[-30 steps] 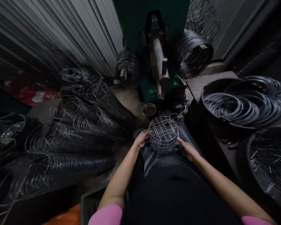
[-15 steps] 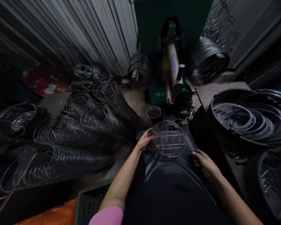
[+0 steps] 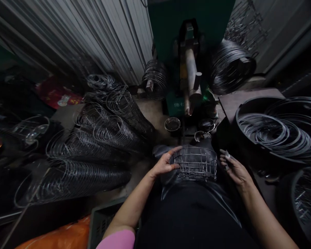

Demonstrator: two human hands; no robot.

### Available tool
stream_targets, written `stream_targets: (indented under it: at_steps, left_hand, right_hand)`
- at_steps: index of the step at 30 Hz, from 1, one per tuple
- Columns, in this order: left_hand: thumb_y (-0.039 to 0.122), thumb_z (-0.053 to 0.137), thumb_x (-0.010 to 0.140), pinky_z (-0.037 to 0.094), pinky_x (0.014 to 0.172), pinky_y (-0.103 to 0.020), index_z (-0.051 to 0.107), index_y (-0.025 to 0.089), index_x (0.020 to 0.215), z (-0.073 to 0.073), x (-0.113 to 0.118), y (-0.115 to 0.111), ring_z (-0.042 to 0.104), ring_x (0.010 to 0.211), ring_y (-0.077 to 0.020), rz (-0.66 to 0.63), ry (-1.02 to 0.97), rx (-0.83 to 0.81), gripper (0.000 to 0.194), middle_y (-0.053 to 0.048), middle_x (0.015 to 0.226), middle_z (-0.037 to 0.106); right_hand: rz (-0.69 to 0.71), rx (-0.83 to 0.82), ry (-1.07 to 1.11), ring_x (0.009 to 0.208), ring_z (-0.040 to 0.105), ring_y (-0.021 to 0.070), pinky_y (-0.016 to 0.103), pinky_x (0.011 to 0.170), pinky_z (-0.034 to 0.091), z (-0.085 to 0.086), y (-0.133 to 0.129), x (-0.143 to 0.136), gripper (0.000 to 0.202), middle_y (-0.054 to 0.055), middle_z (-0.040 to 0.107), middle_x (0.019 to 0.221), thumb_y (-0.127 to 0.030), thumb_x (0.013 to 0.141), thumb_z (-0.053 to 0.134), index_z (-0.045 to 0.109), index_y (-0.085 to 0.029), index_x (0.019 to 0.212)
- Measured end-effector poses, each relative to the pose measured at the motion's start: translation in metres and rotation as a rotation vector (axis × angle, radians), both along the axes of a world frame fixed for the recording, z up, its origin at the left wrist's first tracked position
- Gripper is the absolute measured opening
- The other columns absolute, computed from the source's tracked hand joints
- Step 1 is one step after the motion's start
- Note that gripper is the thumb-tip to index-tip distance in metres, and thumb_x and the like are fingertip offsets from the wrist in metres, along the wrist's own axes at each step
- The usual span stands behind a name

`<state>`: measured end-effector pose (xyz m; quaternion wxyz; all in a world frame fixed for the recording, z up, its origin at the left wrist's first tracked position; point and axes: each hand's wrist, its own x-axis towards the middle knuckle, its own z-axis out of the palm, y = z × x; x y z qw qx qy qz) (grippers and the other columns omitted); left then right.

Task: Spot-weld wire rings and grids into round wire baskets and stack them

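Fingers of the bare left hand (image 3: 162, 166) are pinching a round, silver-grey wire basket (image 3: 197, 163) above the shiny black apron (image 3: 169, 189). The right hand (image 3: 235, 172) is hovering just beside it, fingers half-bent; whether they are holding anything, I cannot tell.

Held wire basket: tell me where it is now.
In the head view, the wire basket is below and right of centre, over the dark clothing, gripped by the left hand.
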<state>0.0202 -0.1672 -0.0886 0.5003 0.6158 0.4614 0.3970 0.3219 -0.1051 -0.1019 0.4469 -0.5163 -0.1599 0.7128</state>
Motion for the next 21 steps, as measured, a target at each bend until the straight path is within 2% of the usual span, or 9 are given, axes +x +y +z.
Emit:
stream_targets:
  at_steps: [5, 10, 14, 16, 18, 20, 21]
  left_hand:
    - [0.023, 0.069, 0.068, 0.038, 0.096, -0.038, 0.034, 0.021, 0.132, -0.001, 0.001, 0.001, 0.049, 0.11, -0.0222, 0.013, 0.136, 0.122, 0.073, -0.01, 0.12, 0.05]
    - [0.02, 0.066, 0.068, 0.039, 0.093, -0.038, 0.031, 0.022, 0.132, 0.002, 0.002, 0.002, 0.047, 0.106, -0.021, 0.005, 0.215, 0.215, 0.073, -0.008, 0.116, 0.047]
    - [0.02, 0.065, 0.067, 0.039, 0.093, -0.038, 0.032, 0.023, 0.131, 0.005, 0.003, -0.001, 0.048, 0.103, -0.0205, -0.015, 0.241, 0.197, 0.073, -0.007, 0.113, 0.047]
    - [0.023, 0.068, 0.064, 0.04, 0.091, -0.038, 0.032, 0.022, 0.13, 0.005, 0.005, -0.004, 0.047, 0.102, -0.0212, -0.005, 0.261, 0.189, 0.075, -0.007, 0.113, 0.047]
    - [0.026, 0.07, 0.062, 0.04, 0.089, -0.037, 0.032, 0.021, 0.13, 0.004, 0.008, -0.007, 0.046, 0.101, -0.0217, 0.006, 0.292, 0.186, 0.077, -0.008, 0.112, 0.046]
    - [0.026, 0.071, 0.061, 0.04, 0.089, -0.037, 0.034, 0.02, 0.128, 0.002, 0.011, -0.01, 0.046, 0.1, -0.0221, 0.022, 0.327, 0.197, 0.077, -0.008, 0.11, 0.046]
    - [0.025, 0.071, 0.06, 0.04, 0.089, -0.037, 0.036, 0.02, 0.127, 0.001, 0.013, -0.012, 0.046, 0.1, -0.0222, 0.032, 0.339, 0.205, 0.075, -0.008, 0.11, 0.047]
  right_hand:
    - [-0.087, -0.109, 0.037, 0.059, 0.059, 0.0111, 0.018, 0.048, 0.053, -0.008, 0.003, 0.008, 0.019, 0.003, 0.064, 0.072, -0.008, 0.062, 0.065, 0.063, -0.016, 0.08]
    - [-0.069, -0.089, 0.141, 0.062, 0.059, 0.0114, 0.023, 0.054, 0.055, -0.011, 0.008, 0.011, 0.019, -0.002, 0.06, 0.064, -0.013, 0.062, 0.069, 0.061, -0.019, 0.079]
    - [-0.081, -0.034, 0.1, 0.056, 0.056, 0.0089, 0.017, 0.042, 0.045, -0.007, 0.006, 0.002, 0.027, -0.004, 0.06, 0.063, -0.018, 0.054, 0.077, 0.062, -0.02, 0.077]
    - [-0.119, 0.034, 0.014, 0.049, 0.051, 0.0063, 0.015, 0.037, 0.037, -0.007, 0.002, -0.004, 0.03, -0.005, 0.06, 0.062, -0.022, 0.051, 0.079, 0.063, -0.019, 0.076]
    - [-0.171, 0.131, -0.146, 0.046, 0.049, 0.0056, 0.015, 0.037, 0.035, -0.011, -0.002, -0.01, 0.033, -0.004, 0.062, 0.063, -0.028, 0.051, 0.079, 0.065, -0.02, 0.079]
    - [-0.161, 0.244, -0.366, 0.052, 0.053, 0.0081, 0.018, 0.042, 0.039, -0.02, -0.009, -0.011, 0.033, -0.002, 0.065, 0.069, -0.034, 0.054, 0.077, 0.066, -0.02, 0.082]
    - [-0.11, 0.292, -0.479, 0.057, 0.056, 0.0104, 0.02, 0.047, 0.043, -0.025, -0.013, -0.01, 0.032, -0.001, 0.066, 0.071, -0.036, 0.054, 0.076, 0.067, -0.019, 0.081]
